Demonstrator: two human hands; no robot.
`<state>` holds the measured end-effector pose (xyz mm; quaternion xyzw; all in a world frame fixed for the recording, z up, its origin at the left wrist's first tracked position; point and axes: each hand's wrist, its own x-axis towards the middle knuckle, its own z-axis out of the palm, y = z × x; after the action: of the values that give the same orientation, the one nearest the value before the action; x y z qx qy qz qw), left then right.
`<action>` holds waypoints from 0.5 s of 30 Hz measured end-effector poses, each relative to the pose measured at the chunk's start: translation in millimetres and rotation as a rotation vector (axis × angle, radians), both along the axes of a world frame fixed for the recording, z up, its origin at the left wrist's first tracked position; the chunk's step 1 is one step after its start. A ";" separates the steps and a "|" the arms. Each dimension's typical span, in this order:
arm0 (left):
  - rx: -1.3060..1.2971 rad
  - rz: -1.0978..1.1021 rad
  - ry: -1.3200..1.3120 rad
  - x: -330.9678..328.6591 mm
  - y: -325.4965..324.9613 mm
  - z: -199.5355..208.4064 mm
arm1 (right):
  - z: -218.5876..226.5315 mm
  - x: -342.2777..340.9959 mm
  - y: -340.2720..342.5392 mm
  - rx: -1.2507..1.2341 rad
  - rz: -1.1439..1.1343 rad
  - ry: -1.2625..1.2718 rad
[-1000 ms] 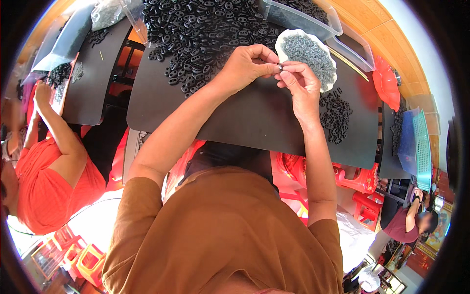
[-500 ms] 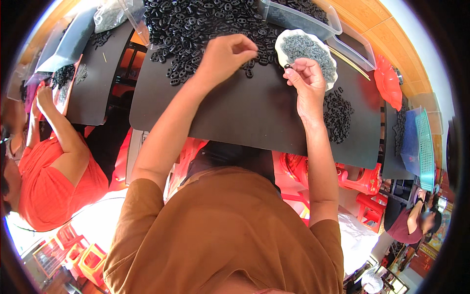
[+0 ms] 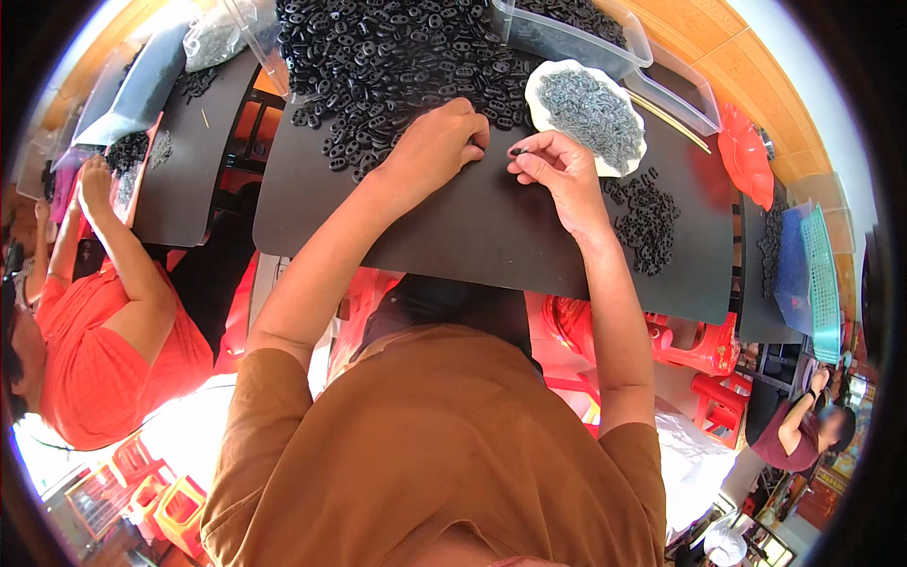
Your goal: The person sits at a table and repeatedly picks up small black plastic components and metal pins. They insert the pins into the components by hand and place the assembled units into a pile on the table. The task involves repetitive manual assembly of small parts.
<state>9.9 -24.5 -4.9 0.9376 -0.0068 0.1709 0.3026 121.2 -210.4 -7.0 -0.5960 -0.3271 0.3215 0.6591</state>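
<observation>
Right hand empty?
No, the right hand pinches a small black piece at its fingertips, over the dark table.

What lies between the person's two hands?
The head view shows bare dark tabletop between the left hand and the right hand; a small black piece at the right fingertips juts into that gap.
</observation>
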 end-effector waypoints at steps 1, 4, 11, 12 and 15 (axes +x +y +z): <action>-0.020 -0.012 -0.019 -0.3 1.1 -1.0 | -1.1 0.4 0.1 -0.032 0.002 -0.028; -0.047 -0.032 -0.070 0.3 4.3 -4.4 | -4.2 0.5 1.3 -0.120 0.016 -0.090; 0.059 -0.050 0.021 10.5 10.1 -0.2 | 0.3 -1.9 1.7 -0.130 0.016 -0.087; 0.042 -0.060 0.019 12.0 11.4 -1.5 | 0.1 -1.6 1.4 -0.126 0.009 -0.080; 0.014 -0.066 0.016 13.4 12.7 0.1 | -0.4 -2.1 2.8 -0.065 -0.011 -0.008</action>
<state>23.3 -11.9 -4.8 0.9403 -0.0366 0.1530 0.3018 119.1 -207.6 -7.4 -0.6204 -0.3157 0.3258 0.6397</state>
